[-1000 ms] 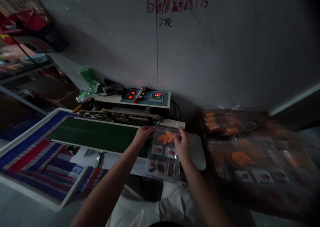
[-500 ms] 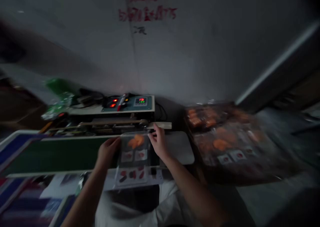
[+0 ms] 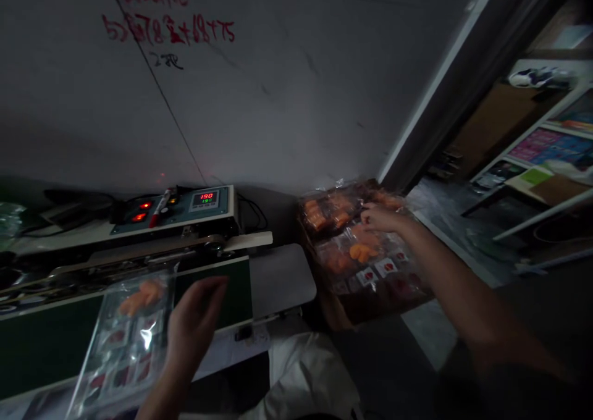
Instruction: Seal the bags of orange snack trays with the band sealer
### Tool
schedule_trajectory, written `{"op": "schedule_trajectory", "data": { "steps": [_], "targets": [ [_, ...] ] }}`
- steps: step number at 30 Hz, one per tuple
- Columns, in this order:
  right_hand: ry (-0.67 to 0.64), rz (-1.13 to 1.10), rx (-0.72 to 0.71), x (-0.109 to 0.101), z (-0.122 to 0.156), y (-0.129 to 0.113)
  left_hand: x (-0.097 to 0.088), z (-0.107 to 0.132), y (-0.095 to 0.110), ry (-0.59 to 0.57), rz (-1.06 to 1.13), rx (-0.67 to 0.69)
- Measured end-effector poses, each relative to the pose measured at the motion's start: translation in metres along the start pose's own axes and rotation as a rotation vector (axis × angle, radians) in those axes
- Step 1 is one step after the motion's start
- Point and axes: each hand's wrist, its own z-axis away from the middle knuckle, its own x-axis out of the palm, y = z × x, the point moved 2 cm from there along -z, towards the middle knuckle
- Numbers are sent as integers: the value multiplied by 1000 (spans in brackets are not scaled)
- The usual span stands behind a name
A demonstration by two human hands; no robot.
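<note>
My left hand (image 3: 194, 315) hovers over the sealing machine's green conveyor belt (image 3: 235, 290), its fingers loosely curved and nothing held. Beside it on the belt lies a clear plastic bag (image 3: 134, 333) with orange pieces at the top and small printed packets below. My right hand (image 3: 380, 217) reaches out to a cardboard box (image 3: 334, 309) full of similar bags. Its fingers are bent in a pinch at the top edge of an upper bag (image 3: 364, 253), which also shows orange pieces and white packets; the fingertips are partly hard to make out.
Behind the belt stands the sealer's control panel (image 3: 204, 201) with lit red and green digits and a red-and-white marker (image 3: 160, 208) on it. A grey metal plate (image 3: 282, 278) extends from the belt's right end. Shelves (image 3: 546, 142) stand at the far right.
The view has turned right. My right hand has let go of the bag at the sealer and moved to the box. My left hand has come off that bag, which is now further left along the belt.
</note>
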Motion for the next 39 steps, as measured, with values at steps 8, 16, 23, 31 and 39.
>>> {"op": "schedule_trajectory", "data": {
  "steps": [8, 16, 23, 31, 39],
  "targets": [
    [-443, -139, -268, -118, 23, -79, 130, -24, 116, -544, 550, 235],
    [-97, -782, -220, -70, 26, -157, 110, -53, 141, -637, 846, 21],
    [-232, -905, -79, 110, 100, -157, 58, -2, 38, -417, 883, -441],
    [-172, -718, -83, 184, 146, -171, 39, -13, -22, -72, 868, -522],
    [3, -608, 4, 204, 148, -147, 69, -42, -30, 93, 832, -637]
  ]
}}
